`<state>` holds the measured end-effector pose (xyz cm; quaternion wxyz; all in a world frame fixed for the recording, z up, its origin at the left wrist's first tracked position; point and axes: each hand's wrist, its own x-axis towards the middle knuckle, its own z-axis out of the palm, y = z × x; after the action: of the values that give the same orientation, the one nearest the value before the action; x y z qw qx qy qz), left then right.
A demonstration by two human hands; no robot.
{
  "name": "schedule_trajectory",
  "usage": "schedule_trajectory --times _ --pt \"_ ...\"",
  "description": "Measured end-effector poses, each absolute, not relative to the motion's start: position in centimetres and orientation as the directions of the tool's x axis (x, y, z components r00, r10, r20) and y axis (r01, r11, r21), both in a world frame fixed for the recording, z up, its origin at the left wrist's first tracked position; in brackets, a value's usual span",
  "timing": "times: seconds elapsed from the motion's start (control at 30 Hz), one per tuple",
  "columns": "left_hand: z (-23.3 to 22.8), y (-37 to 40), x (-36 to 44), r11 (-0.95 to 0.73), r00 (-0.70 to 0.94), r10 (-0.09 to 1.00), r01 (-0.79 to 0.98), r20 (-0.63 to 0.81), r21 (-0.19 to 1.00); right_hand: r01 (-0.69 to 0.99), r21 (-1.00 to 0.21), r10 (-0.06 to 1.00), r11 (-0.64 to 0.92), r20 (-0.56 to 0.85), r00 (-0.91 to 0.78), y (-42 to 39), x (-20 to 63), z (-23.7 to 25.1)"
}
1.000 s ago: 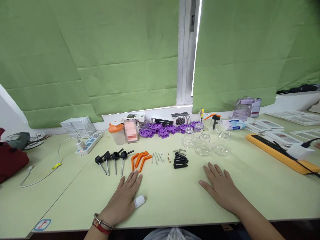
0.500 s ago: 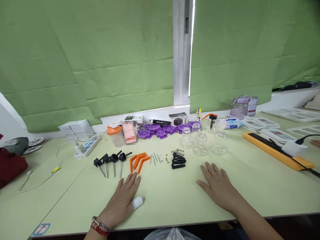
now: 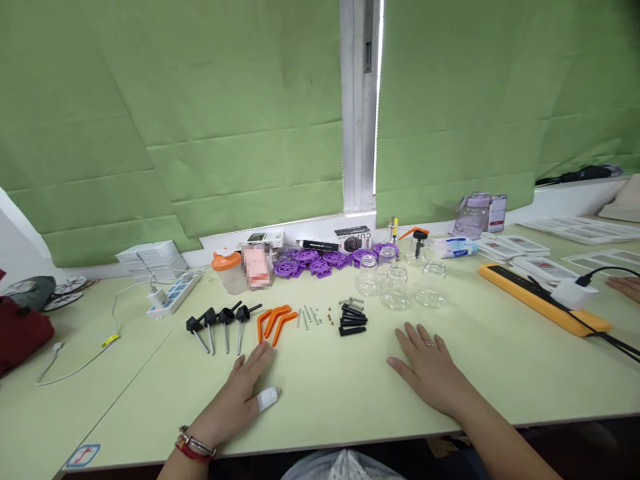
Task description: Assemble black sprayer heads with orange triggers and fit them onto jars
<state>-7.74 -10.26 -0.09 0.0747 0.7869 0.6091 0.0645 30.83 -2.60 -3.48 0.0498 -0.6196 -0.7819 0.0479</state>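
My left hand (image 3: 240, 393), with white tape round its thumb, lies on the table, fingers stretched out and holding nothing. Just beyond its fingertips are three bent orange levers (image 3: 277, 323). Left of these stand several black funnel-like parts with metal stems (image 3: 225, 321). My right hand (image 3: 427, 367) rests flat with fingers spread, a ring on one finger, also holding nothing. Between and beyond the hands lie thin metal screws (image 3: 307, 317), small brown pieces (image 3: 330, 317), several black rods (image 3: 353, 321) and some springs (image 3: 353, 302). Clear glass jars (image 3: 395, 291) stand beyond my right hand.
Purple openwork plates (image 3: 320, 264) lie at the back beside an orange-lidded cup (image 3: 229, 273). A white power strip (image 3: 173, 294) is at left, an orange one (image 3: 543, 300) at right with cables. Another person's hand (image 3: 625, 288) shows at the right edge.
The view has shifted slightly, so the table's things sit a little further left. My left hand has drawn slightly left; my right hand lies much as before.
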Motion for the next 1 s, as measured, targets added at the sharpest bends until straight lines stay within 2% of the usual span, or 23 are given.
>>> schedule_trajectory --times 0.13,0.2,0.27,0.33,0.47,0.77,0.9,1.0 --pt "1.7 -8.0 -7.7 -0.215 0.192 0.974 0.949 0.117 0.232 0.965 -0.143 0.975 0.222 -0.002 -0.224 -2.7 30.7 -3.2" --pt "2.7 -5.8 -7.2 -0.255 0.227 0.963 0.943 0.148 0.212 0.964 -0.146 0.975 0.22 0.005 -0.222 -2.7 30.7 -3.2" --pt "3.2 -3.2 -6.6 -0.285 0.266 0.955 0.943 0.128 0.169 0.963 -0.151 0.974 0.224 0.017 -0.224 -2.7 30.8 -3.2" --pt "3.0 -0.9 -6.2 -0.237 0.227 0.969 0.965 0.097 0.112 0.962 -0.152 0.974 0.226 0.021 -0.226 -2.7 30.8 -3.3" --pt "1.2 1.7 -6.4 -0.229 0.228 0.973 0.97 0.023 0.087 0.963 -0.145 0.974 0.227 0.013 -0.228 -2.7 30.7 -3.2" --pt "-0.5 2.4 -6.0 -0.037 0.012 0.987 0.987 0.16 0.157 0.963 -0.152 0.974 0.224 0.015 -0.224 -2.7 30.7 -3.1" --pt "-0.5 3.0 -5.6 -0.046 0.004 0.982 0.974 0.187 0.221 0.964 -0.151 0.975 0.221 0.0 -0.223 -2.8 30.7 -3.0" --pt "-0.7 3.2 -5.5 -0.039 0.005 0.987 0.976 0.159 0.215 0.964 -0.146 0.975 0.22 -0.001 -0.223 -2.8 30.7 -3.0"
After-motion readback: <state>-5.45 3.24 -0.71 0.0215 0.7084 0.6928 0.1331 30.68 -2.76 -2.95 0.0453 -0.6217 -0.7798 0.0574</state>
